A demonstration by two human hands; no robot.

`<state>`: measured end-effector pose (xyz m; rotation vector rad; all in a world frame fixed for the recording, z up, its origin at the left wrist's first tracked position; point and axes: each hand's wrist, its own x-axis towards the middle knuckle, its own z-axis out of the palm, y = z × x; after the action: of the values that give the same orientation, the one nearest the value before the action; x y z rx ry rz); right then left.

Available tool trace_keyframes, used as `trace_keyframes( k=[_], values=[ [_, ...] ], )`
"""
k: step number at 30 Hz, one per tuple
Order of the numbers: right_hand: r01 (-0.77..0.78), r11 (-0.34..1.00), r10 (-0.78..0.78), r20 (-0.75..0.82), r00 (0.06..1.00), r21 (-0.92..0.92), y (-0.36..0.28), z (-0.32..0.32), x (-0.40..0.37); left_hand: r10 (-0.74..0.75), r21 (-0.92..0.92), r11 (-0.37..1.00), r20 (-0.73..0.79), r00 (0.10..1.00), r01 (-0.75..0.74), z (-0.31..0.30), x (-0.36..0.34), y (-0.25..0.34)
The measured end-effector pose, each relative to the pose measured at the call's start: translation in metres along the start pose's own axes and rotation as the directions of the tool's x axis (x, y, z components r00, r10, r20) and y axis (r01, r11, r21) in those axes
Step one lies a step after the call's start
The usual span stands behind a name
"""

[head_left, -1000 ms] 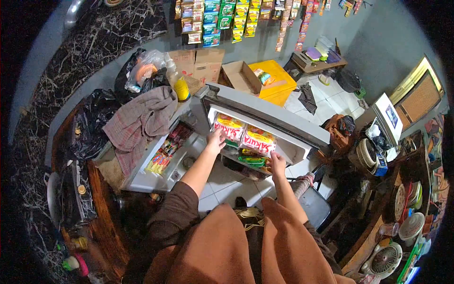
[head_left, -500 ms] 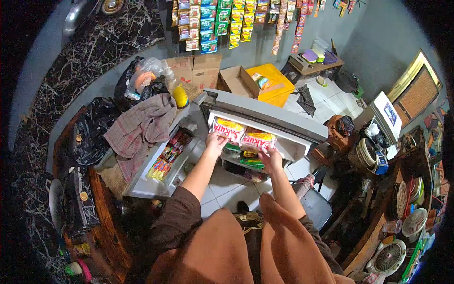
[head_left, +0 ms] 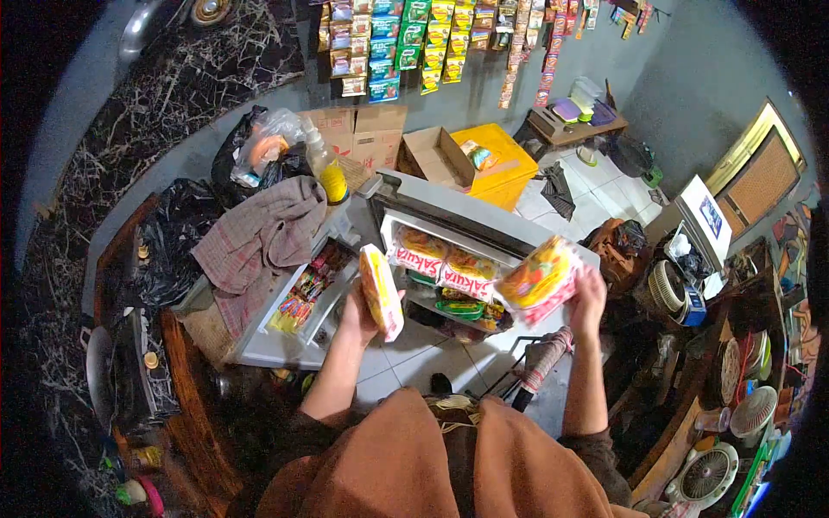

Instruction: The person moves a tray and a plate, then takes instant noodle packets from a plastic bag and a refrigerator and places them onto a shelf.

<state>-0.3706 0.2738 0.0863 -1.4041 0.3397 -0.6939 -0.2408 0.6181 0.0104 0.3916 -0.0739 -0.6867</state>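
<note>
My left hand (head_left: 356, 312) is closed around a yellow and white instant noodle packet (head_left: 381, 292), turned nearly edge-on, in front of the fridge door. To the right, my right hand (head_left: 588, 304) grips another noodle packet (head_left: 542, 278), slightly blurred, its pink-and-white checked edge low. Between them, two Sakura noodle packets (head_left: 444, 264) stand side by side in the top shelf of the open fridge door (head_left: 484, 204). Green packs (head_left: 459, 308) sit on the shelf below. Left of my left hand, the fridge body holds colourful sachets (head_left: 295, 309).
A checked cloth (head_left: 259, 229) and a yellow-labelled bottle (head_left: 326, 168) rest on the fridge top. Behind the door are an open carton (head_left: 436, 160) and a yellow box (head_left: 505, 164). Sachet strips (head_left: 384, 52) hang on the wall. A fan (head_left: 708, 470) stands at right.
Both hands have drawn back from the door shelf and moved apart, each with a noodle packet. Two similar packets are now visible in the shelf.
</note>
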Motion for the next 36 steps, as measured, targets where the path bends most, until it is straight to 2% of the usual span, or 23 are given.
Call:
trace_keyframes(
  k=[1,2,3,5,6,7,8,10,13,14,17,20,22,23,24,26,28,29,30,32,33,34,36],
  values=[
    [0.064,0.998,-0.064,-0.011,0.998,0.023,-0.009,0.002,0.016,-0.008,-0.072,0.997,0.080,0.997,0.014,0.000,0.001,-0.003],
    [0.045,0.998,-0.044,0.007,0.999,-0.040,-0.016,-0.004,0.031,-0.011,-0.141,0.989,0.161,0.987,0.034,0.003,0.003,-0.009],
    [0.083,0.996,-0.082,0.021,0.996,-0.039,-0.008,-0.014,0.055,-0.008,-0.140,0.990,0.163,0.987,0.031,0.008,0.001,-0.012],
    [0.126,0.991,-0.125,0.032,0.992,-0.035,-0.001,-0.016,0.070,-0.127,-0.267,0.950,0.136,0.982,0.160,0.023,-0.008,-0.014],
    [0.009,0.998,-0.009,0.000,1.000,0.055,0.002,-0.017,0.072,-0.126,-0.263,0.952,0.143,0.982,0.160,0.026,-0.012,-0.013],
    [-0.102,0.984,0.106,-0.018,0.994,0.148,0.001,-0.014,0.074,-0.155,-0.205,0.965,0.068,0.986,0.165,0.028,-0.017,-0.012],
    [-0.105,0.981,0.104,0.014,0.994,0.165,0.005,-0.013,0.069,-0.174,-0.147,0.974,-0.008,0.985,0.171,0.031,-0.021,-0.010],
    [-0.079,0.997,0.079,-0.007,0.997,0.014,0.014,-0.014,0.055,-0.208,-0.273,0.938,0.052,0.977,0.214,0.032,-0.035,-0.002],
    [-0.135,0.989,0.129,0.088,0.988,0.068,0.009,-0.006,0.032,-0.218,-0.409,0.884,0.070,0.974,0.227,0.036,-0.050,0.015],
    [-0.168,0.979,0.153,0.126,0.980,0.118,0.003,-0.001,0.023,-0.214,-0.407,0.886,0.068,0.974,0.223,0.034,-0.053,0.020],
    [-0.300,0.951,0.277,0.224,0.934,0.072,0.000,0.005,-0.003,-0.170,-0.291,0.940,0.057,0.984,0.179,0.030,-0.065,0.031],
    [-0.438,0.899,0.425,0.204,0.882,0.019,0.000,0.019,-0.039,-0.166,-0.212,0.960,0.104,0.981,0.185,0.051,-0.075,0.039],
    [-0.510,0.856,0.473,0.275,0.837,0.083,0.012,0.020,-0.062,-0.156,-0.296,0.934,0.166,0.974,0.200,0.057,-0.078,0.043],
    [-0.550,0.833,0.525,0.223,0.821,0.060,0.001,0.034,-0.078,-0.161,-0.286,0.936,0.166,0.973,0.203,0.059,-0.080,0.046],
    [-0.526,0.842,0.484,0.268,0.833,0.115,0.003,0.043,-0.091,-0.165,-0.276,0.939,0.165,0.972,0.206,0.062,-0.081,0.049],
    [-0.685,0.725,0.643,0.284,0.712,0.077,-0.010,0.068,-0.114,-0.165,-0.285,0.934,0.198,0.966,0.218,0.069,-0.085,0.055],
    [-0.782,0.620,0.739,0.292,0.607,0.055,-0.013,0.091,-0.130,-0.159,-0.289,0.938,0.135,0.978,0.192,0.069,-0.090,0.059],
    [-0.801,0.596,0.747,0.329,0.578,0.055,-0.009,0.100,-0.138,-0.143,-0.264,0.948,0.153,0.978,0.180,0.065,-0.092,0.060],
    [-0.847,0.530,0.756,0.425,0.498,0.048,-0.004,0.109,-0.142,-0.138,-0.265,0.948,0.153,0.979,0.175,0.060,-0.096,0.063],
    [-0.886,0.454,0.724,0.540,0.429,0.094,-0.010,0.130,-0.153,-0.102,-0.268,0.956,0.082,0.991,0.120,0.054,-0.106,0.069],
    [-0.890,0.450,0.721,0.560,0.407,0.067,-0.008,0.137,-0.155,-0.072,-0.235,0.971,-0.081,0.994,0.052,0.060,-0.113,0.071],
    [-0.889,0.453,0.716,0.568,0.405,0.063,-0.006,0.141,-0.153,-0.062,-0.231,0.972,-0.080,0.995,0.042,0.065,-0.120,0.075],
    [-0.937,0.287,0.758,0.552,0.348,0.197,-0.001,0.145,-0.148,-0.025,-0.194,0.981,-0.096,0.995,0.006,0.069,-0.132,0.083]
  ],
)
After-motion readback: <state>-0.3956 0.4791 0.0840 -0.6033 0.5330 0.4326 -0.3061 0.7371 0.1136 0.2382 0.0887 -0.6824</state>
